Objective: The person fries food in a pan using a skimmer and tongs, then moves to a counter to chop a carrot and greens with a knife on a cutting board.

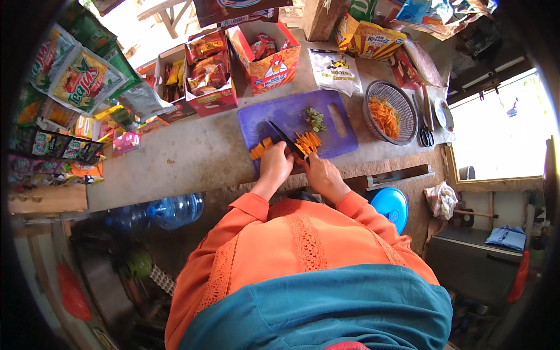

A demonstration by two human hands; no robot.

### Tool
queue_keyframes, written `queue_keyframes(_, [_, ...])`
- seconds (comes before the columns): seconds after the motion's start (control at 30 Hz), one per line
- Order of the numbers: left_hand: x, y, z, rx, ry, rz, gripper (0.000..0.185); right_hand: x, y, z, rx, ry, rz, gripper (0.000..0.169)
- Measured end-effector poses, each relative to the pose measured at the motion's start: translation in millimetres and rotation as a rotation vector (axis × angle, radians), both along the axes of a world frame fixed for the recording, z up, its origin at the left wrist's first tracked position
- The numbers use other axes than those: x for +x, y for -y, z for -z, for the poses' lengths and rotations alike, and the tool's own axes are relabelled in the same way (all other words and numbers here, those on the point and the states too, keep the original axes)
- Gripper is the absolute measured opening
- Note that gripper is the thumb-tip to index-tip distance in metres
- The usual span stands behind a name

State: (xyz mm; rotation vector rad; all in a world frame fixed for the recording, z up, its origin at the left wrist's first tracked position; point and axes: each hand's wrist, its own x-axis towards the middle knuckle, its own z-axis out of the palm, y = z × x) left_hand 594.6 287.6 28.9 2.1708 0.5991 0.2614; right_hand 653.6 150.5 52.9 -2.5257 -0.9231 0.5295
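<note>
My right hand (323,175) grips a knife with a dark blade (282,134), which points up and left over a purple cutting board (280,107). My left hand (275,162) is close against the blade, fingers bent; whether something is pinched in them is hidden. Flat orange carrot slices (261,148) lie just left of this hand. Cut carrot sticks (309,141) sit in a pile to the right of the blade. Above them is a small heap of chopped green vegetable (315,119).
A grey plastic basket (411,127) of shredded carrot stands right of the board, beside scissors (426,136). Snack boxes (273,74) and a white plastic packet (336,72) line the back. Hanging sachets (85,83) crowd the left. Below the counter are a blue water jug (179,212) and a blue lid (390,210).
</note>
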Motion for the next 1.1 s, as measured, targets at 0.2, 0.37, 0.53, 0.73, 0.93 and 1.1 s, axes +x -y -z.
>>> queue_keyframes(0.2, [-1.9, -0.4, -9.5, 0.070, -0.101, -0.002, 0.015, 2.1, 6.2, -2.7, -0.003, 0.027, -0.041, 0.027])
queue_keyframes(0.37, [-1.6, 1.5, -1.9, 0.094, -0.066, -0.004, 0.016, -5.0, 5.6, -1.2, -0.022, -0.007, 0.032, 0.027])
queue_keyframes(0.53, [-2.0, -0.5, -5.7, 0.060, -0.076, 0.004, 0.014, 6.8, -3.1, -10.3, 0.050, 0.006, -0.061, 0.029])
queue_keyframes(0.73, [-3.1, -0.4, 1.6, 0.075, -0.041, -0.009, 0.013, -6.4, 10.2, -8.3, -0.035, 0.016, -0.026, 0.029])
queue_keyframes(0.93, [-4.6, -1.5, -2.3, 0.080, -0.032, 0.023, 0.013, 2.5, -2.7, 2.7, 0.029, -0.013, -0.013, 0.027])
queue_keyframes(1.1, [-4.9, -2.7, -0.2, 0.069, -0.049, 0.014, 0.013, -1.4, 5.9, 0.6, 0.018, 0.005, -0.048, 0.027])
